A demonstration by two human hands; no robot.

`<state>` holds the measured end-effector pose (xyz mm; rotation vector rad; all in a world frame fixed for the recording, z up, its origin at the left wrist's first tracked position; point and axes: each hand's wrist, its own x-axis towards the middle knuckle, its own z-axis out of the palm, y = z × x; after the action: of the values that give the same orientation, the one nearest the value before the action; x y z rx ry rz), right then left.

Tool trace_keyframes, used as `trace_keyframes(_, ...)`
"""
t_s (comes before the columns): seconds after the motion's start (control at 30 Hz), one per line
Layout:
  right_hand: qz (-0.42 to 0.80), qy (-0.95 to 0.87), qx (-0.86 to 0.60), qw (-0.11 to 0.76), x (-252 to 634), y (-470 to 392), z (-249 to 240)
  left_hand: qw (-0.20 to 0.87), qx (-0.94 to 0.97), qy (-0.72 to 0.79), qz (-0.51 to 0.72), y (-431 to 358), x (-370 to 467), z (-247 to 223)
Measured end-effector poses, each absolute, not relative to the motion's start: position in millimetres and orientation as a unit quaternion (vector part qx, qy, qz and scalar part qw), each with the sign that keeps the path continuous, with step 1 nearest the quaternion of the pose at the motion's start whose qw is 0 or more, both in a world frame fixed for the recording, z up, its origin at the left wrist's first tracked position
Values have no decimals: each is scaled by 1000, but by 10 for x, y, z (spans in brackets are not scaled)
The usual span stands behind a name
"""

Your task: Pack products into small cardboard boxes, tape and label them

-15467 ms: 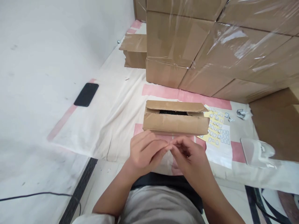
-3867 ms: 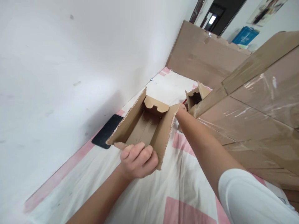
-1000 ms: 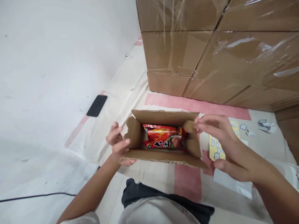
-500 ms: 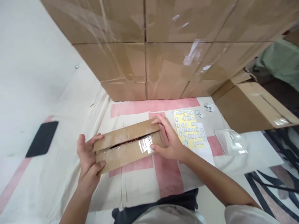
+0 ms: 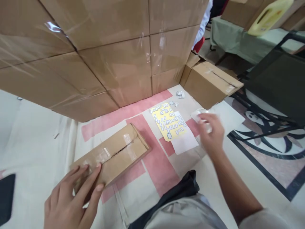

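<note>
A small cardboard box (image 5: pixel 111 152) lies at a slant on the cloth, with clear tape patches across its top seam and a thin dark gap along the seam. My left hand (image 5: pixel 73 194) rests on its near left end, fingers spread. Over to the right, my right hand (image 5: pixel 211 132), blurred by motion, curls its fingers around a clear glossy plastic object (image 5: pixel 208 128); its exact kind is hard to make out. Between the hands lie a yellow sheet (image 5: pixel 164 119) covered with small outlined stickers and a white paper (image 5: pixel 186 146) partly under it.
Large wrapped cartons (image 5: pixel 119 60) form a wall at the back. Another carton (image 5: pixel 202 86) stands at the right edge, near a white sheet (image 5: pixel 230 116) and a dark chair (image 5: pixel 278 82). Paper scraps (image 5: pixel 180 94) lie by the cartons; a black flat object (image 5: pixel 7 197) sits far left.
The small box has gone from both hands down onto the cloth, and its seam gap looks narrower. My right hand has left it and moved right to the clear object. The view has turned right.
</note>
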<state>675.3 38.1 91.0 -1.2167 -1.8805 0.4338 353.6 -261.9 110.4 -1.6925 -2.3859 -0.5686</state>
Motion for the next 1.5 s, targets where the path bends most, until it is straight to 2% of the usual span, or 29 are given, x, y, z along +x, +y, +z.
trace_keyframes(0.1,249,-676,-626,299,7331,852,928,72,-566,-797,-197,-2634,3508,1074)
trace_keyframes(0.2,361,-648,-648,175,7567,1196,959,69,-573,-787,-219,-2638,3485,1040)
trace_keyframes(0.5,529,-566,-629,55,7564,1504,1032,100,-621,-743,-230,-2762,3036,672)
trace_keyframes(0.8,524,-505,-662,180,7562,1273,1128,99,-599,-761,-227,-2710,3079,733)
trace_keyframes(1.03,491,-498,-643,311,7659,1113,832,94,-575,-780,-230,-2661,3134,750)
trace_keyframes(1.3,531,-456,-593,399,7688,992,678,91,-567,-784,-235,-2642,3175,793)
trace_keyframes(1.5,542,-477,-559,408,7741,985,610,110,-580,-774,-228,-2655,3113,735)
